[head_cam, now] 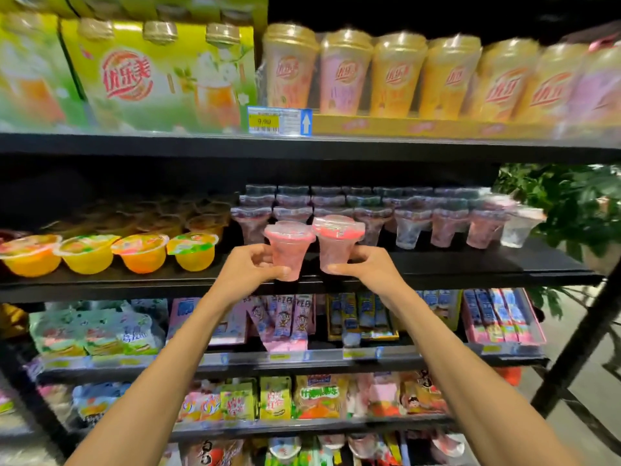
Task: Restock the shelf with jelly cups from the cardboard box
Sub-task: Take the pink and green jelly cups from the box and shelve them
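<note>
Together, the left hand (248, 269) clasps one pink jelly cup (289, 253) and the right hand (368, 269) a second cup (336, 245) before the shelf (470, 264), best set upright fronting the stocked row (447, 227).

Jelly cups (289, 250) pink; shelf (470, 264) blk.

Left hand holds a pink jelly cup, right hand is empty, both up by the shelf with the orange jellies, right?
No: the right hand holds a second pink cup, as the head view shows. The left hand holds the first cup, both by the shelf with the orange jellies.
</note>
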